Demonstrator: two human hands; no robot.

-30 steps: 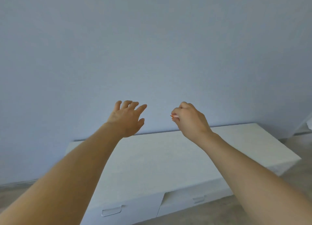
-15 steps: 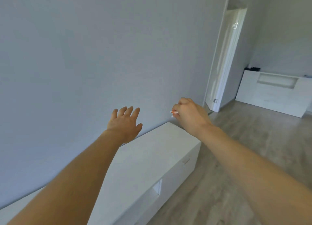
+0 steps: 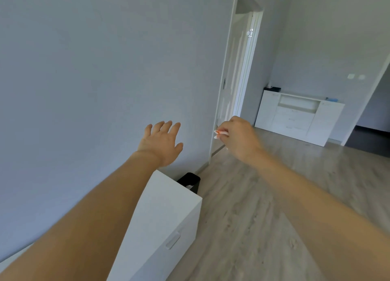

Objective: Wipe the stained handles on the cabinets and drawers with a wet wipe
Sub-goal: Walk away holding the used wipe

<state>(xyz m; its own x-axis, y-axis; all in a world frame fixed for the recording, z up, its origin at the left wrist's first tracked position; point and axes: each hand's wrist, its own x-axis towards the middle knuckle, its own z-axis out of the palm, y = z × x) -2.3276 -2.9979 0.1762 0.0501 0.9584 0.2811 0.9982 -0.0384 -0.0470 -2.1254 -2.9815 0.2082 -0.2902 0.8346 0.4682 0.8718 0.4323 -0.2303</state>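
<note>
Fingers of the right hand (image 3: 239, 138) pinch a crumpled, orange-stained wet wipe (image 3: 220, 134) in mid-air; the left hand (image 3: 161, 144) hovers spread and empty above the white cabinet (image 3: 166, 209), whose handle (image 3: 173, 240) faces the floor.

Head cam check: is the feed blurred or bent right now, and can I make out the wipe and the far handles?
Head view: wide-angle bend tilts the door frame; soft motion blur on both forearms and the floor; even daylight, no glare. The wipe in the right hand is small and smeared; handles on the far cabinet are too faint.
</note>
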